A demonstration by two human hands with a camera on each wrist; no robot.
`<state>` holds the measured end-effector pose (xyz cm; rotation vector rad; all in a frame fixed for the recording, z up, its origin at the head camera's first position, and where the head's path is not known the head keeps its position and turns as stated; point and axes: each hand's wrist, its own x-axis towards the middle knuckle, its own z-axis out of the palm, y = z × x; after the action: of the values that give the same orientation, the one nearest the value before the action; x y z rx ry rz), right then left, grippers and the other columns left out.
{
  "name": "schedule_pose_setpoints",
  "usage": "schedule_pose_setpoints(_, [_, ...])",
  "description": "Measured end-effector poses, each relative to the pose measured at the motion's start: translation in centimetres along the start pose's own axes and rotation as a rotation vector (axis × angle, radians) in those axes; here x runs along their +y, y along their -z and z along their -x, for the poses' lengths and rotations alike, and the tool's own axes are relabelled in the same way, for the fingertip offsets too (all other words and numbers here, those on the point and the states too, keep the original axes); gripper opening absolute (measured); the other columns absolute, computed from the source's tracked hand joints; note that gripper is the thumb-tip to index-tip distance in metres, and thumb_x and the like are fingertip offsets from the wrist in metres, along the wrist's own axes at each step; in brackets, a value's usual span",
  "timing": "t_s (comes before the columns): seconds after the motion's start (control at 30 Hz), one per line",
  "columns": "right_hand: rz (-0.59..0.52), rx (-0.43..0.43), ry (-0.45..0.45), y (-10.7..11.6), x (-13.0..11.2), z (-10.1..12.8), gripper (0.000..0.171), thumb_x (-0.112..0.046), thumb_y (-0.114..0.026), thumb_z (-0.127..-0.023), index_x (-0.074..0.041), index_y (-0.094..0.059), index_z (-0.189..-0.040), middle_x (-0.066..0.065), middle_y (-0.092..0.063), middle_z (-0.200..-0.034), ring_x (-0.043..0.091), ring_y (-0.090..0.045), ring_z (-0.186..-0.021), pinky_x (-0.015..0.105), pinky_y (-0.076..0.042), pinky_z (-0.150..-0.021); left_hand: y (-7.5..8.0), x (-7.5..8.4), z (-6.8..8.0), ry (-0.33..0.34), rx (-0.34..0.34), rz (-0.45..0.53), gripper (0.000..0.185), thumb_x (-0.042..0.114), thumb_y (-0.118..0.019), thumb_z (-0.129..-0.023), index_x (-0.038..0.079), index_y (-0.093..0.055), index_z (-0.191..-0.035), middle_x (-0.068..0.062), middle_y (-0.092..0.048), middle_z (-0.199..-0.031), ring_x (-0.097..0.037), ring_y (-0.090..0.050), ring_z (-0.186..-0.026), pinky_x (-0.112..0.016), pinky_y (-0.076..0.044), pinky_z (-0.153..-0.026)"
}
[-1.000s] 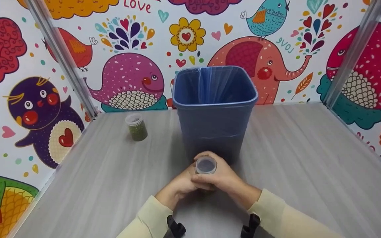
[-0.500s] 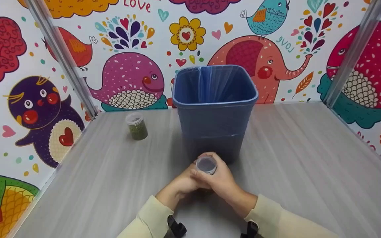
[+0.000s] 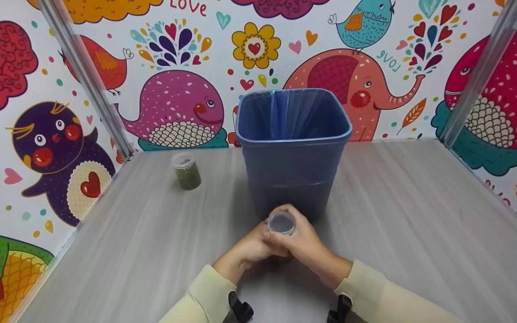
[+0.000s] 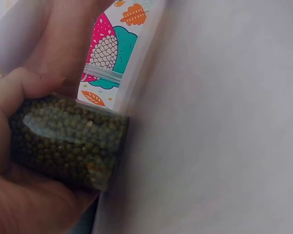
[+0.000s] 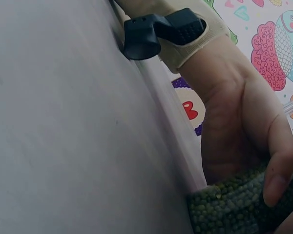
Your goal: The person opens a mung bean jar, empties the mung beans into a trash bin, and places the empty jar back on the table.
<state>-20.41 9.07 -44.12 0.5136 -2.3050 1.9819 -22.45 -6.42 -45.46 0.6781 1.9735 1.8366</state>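
In the head view, both hands close around a clear jar (image 3: 282,223) with a translucent lid, in front of a blue bin. My right hand (image 3: 305,242) curls around its top, thumb at the lid's near side. Below it, my left hand (image 3: 251,244) wraps the body, mostly hiding the jar from above. The left wrist view shows small green beans (image 4: 68,141) filling the jar, its base close against the tabletop. Seen from the right wrist, a left thumb (image 5: 278,180) presses along the jar's side.
A blue bin (image 3: 292,163) lined with a clear bag stands just beyond the hands. Further left is a second lidded jar (image 3: 186,172) of green contents. Printed wall panels (image 3: 177,107) bound the grey table (image 3: 420,215) at the back and sides.
My right hand has turned slightly around the jar's top, its thumb and wrist shifting a little. My left hand, the bin and the second jar stay in place.
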Motion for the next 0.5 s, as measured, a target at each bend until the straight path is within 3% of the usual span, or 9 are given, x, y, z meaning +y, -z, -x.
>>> schedule_pose_setpoints(0.23, [0.023, -0.081, 0.021, 0.6, 0.4, -0.6, 0.043, -0.015, -0.089, -0.082, -0.004, -0.066, -0.116, 0.008, -0.07, -0.113, 0.022, -0.062, -0.104, 0.036, -0.048, -0.095, 0.1, -0.2, 0.0, 0.002, -0.007, 0.01, 0.037, -0.005, -0.082, -0.079, -0.003, -0.071, -0.115, 0.007, -0.071, -0.101, -0.01, -0.062, -0.09, -0.025, -0.053, -0.077])
schedule_pose_setpoints(0.5, [0.007, -0.179, 0.02, 1.4, 0.4, -1.1, 0.042, -0.017, -0.087, -0.082, -0.001, -0.066, -0.116, 0.008, -0.071, -0.113, 0.022, -0.064, -0.103, 0.035, -0.049, -0.095, 0.2, 0.0, 0.0, 0.022, -0.011, -0.011, 0.037, 0.0, -0.083, -0.079, 0.003, -0.07, -0.114, 0.005, -0.07, -0.105, -0.011, -0.061, -0.093, -0.026, -0.052, -0.081])
